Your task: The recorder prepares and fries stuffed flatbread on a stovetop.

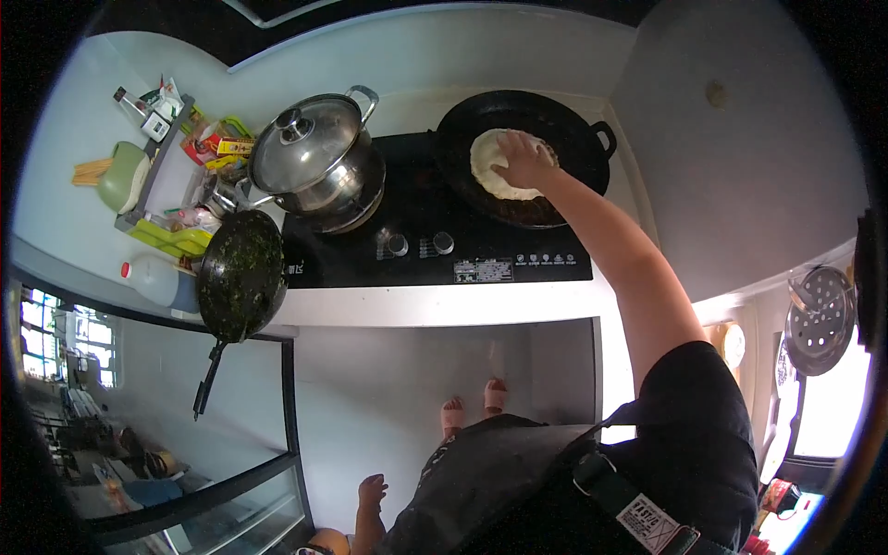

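Observation:
My right hand (524, 163) lies palm down with its fingers spread on a round pale flatbread (488, 170). Darker, browned patches show along the bread's right edge. It sits inside a wide black pan (461, 125) with a loop handle at the right, on the right side of a black glass cooktop (416, 201). Whether the palm presses hard or only rests there cannot be seen. Low at my left side hangs my left hand (372, 489), loosely bent and holding nothing, away from the counter.
A lidded steel pot (333, 177) occupies the cooktop's left side. Left of it, a greenish-flecked black frying pan (239, 277) overhangs the counter edge, handle outward. Beyond are a grey rack (156, 156) with packets and a white plastic jug (154, 279). A wall (735, 152) bounds the right.

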{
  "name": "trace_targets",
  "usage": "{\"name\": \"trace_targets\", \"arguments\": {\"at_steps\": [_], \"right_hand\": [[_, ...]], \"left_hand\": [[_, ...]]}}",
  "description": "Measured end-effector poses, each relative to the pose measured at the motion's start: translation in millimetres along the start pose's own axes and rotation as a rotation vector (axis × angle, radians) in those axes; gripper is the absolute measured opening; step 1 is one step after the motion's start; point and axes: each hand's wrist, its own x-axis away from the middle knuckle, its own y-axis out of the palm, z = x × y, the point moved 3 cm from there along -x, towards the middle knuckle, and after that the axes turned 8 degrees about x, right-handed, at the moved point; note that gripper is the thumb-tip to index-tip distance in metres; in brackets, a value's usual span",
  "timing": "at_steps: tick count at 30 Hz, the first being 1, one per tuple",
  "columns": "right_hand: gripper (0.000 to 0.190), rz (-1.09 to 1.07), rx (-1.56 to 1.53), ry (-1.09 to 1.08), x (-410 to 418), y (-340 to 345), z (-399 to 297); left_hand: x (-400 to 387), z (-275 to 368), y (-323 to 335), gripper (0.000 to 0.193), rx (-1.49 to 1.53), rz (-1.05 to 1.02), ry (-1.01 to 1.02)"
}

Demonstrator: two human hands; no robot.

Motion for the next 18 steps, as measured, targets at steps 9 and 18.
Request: {"name": "trace_targets", "arguments": {"at_steps": [9,18], "right_hand": [[0.071,0.092,-0.243,-0.034,45.8,-49.6,-23.3],[0.045,0.483,-0.607,-0.371,351.9,-79.8,-21.1]], "left_hand": [[-0.4,-3.6,-8.7,0.028,0.135,-0.119,0.027],[-156.2,43.8,23.8,0.013,-0.278,-0.436,0.060]]}}
